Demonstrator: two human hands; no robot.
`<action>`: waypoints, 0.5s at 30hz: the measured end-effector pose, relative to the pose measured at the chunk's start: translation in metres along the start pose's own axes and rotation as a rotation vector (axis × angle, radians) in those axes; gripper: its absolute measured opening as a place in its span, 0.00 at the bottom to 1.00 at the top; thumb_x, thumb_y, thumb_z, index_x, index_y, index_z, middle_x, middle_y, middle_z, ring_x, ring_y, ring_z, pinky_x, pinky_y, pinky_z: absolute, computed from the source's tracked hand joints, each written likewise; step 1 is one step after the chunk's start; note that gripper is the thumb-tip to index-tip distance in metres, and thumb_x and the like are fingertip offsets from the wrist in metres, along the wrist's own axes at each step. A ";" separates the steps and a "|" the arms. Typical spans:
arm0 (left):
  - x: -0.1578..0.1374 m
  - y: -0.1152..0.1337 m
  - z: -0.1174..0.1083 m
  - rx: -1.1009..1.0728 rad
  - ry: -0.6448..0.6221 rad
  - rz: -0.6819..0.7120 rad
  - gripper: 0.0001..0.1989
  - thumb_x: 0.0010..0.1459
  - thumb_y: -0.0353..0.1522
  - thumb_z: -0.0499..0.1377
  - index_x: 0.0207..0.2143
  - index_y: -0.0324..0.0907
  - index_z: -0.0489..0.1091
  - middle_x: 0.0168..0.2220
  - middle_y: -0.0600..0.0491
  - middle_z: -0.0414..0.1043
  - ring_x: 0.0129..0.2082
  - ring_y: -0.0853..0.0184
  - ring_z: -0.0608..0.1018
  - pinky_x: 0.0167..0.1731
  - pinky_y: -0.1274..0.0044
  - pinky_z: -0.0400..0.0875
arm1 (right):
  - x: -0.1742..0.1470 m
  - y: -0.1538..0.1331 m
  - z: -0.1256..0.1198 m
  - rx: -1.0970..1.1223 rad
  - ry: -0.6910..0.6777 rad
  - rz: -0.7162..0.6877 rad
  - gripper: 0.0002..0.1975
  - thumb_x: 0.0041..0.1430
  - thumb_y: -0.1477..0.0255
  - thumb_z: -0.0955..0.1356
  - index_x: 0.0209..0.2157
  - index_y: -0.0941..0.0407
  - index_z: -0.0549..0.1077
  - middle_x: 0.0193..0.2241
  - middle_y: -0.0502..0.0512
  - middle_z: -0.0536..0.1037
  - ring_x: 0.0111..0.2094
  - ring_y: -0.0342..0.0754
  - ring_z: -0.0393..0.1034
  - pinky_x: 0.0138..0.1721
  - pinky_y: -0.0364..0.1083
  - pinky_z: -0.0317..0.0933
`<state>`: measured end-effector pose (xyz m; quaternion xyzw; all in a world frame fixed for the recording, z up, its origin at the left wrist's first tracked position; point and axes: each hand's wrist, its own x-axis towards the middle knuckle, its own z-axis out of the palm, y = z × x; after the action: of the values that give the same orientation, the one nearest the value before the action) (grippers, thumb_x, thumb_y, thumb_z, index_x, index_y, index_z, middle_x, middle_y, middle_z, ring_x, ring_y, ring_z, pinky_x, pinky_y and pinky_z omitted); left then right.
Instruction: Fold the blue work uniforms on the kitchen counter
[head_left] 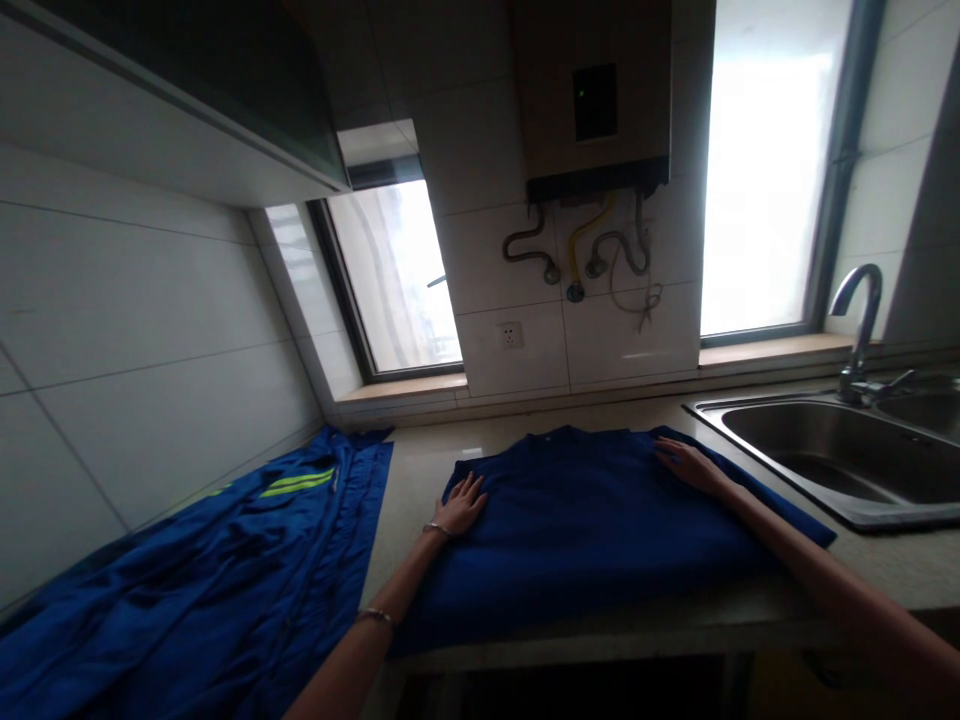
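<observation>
A dark blue garment (577, 530), perhaps a shirt, lies spread on the countertop in front of me. My left hand (460, 508) rests flat on its left edge near the upper corner, fingers spread. On the far right part of the cloth lies my right hand (688, 464), fingers stretched out and palm down. Neither hand grips the fabric. To the left, a second blue garment (300, 560) with yellow-green stripes lies rumpled along the wall, apart from both hands.
A steel sink (780, 490) with a curved faucet (862, 320) is set into the counter (420, 470) at the right. A water heater (596, 90) hangs on the tiled wall above its hoses. An overhead cabinet (172, 100) juts out at upper left.
</observation>
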<state>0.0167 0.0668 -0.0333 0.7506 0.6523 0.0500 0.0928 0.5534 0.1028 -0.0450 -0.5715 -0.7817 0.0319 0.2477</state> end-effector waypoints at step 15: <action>0.009 -0.058 -0.042 -0.927 0.048 -0.033 0.26 0.55 0.47 0.49 0.48 0.41 0.68 0.52 0.47 0.66 0.52 0.59 0.68 0.48 0.70 0.65 | -0.059 -0.235 -0.010 0.158 -0.625 -0.638 0.35 0.49 0.50 0.65 0.58 0.36 0.50 0.63 0.45 0.40 0.62 0.66 0.27 0.52 0.72 0.20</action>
<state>-0.0461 0.0864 -0.0049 0.6182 0.5747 0.3522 0.4043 0.3652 -0.0345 0.0215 -0.2442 -0.9512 0.1844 0.0403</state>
